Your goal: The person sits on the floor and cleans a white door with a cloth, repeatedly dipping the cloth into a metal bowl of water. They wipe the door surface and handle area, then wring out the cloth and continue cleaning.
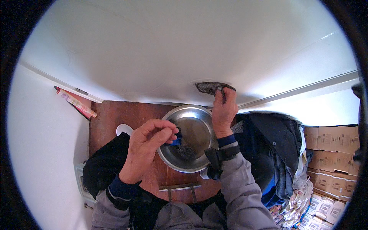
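Note:
My right hand (225, 112) pinches a dark mesh cloth (211, 87) and presses it against a large white panel (161, 51), low down near its bottom edge. Faint wet-looking streaks show on the panel around the cloth. My left hand (151, 143) is above the left rim of a round metal basin (214, 143), its fingers curled and thumb bent in. A dark blue piece of material (176, 141) shows right beside those fingertips; whether they grip it is unclear. Inside the basin is murky liquid (197, 133), with a dark patch (185, 151) near the front.
Reddish-brown flooring (120, 110) lies under the basin. A small white bowl-like object (124, 129) is at left, a rolled printed tube (76, 102) leans by the wall. Dark clothing (276, 143), clear plastic wrapping (299, 198) and stacked cardboard boxes (330, 161) stand at right.

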Motion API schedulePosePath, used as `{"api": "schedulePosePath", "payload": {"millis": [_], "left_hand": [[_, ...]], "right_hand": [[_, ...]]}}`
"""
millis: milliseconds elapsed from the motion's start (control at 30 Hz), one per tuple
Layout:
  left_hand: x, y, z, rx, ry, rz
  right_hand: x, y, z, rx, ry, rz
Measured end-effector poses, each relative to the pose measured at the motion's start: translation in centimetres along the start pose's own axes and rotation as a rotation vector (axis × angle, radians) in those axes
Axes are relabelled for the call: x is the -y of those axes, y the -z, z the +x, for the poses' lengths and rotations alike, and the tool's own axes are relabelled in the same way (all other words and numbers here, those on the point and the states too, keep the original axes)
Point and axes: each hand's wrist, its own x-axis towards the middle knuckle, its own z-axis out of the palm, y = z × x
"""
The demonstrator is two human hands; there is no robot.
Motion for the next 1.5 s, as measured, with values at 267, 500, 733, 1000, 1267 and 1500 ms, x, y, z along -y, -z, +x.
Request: {"api": "schedulePosePath", "payload": {"millis": [267,500,733,1000,1267,1500], "left_hand": [[-0.1,-0.3,0.2,0.028,0.061,0.056],[-0.2,-1.2,0.3,-0.008,0.060,0.019],[0.1,-0.9,0.5,0.045,0.057,-0.015],[0.7,-1.2,0.9,0.050,0.003,0.051],[1.2,-1.9,1.3,-0.028,-0.073,0.129],[1.9,-2.5,1.5,-0.006,-0.005,-0.266]], "right_hand": [[-4.5,-2.6,-2.5,0.237,-0.396,-0.034],[-4.5,-3.9,-2.7,0.145,-0.664,0.304],[-2.8,-1.7,-0.9,-0.152,-0.613,0.588],[2.0,2.7,2.2,-0.123,-0.495,0.559],[6.1,5.4,1.6,0.247,-0.465,0.347],[14.3,9.3,-1.7,0.636,0.196,0.133]]}}
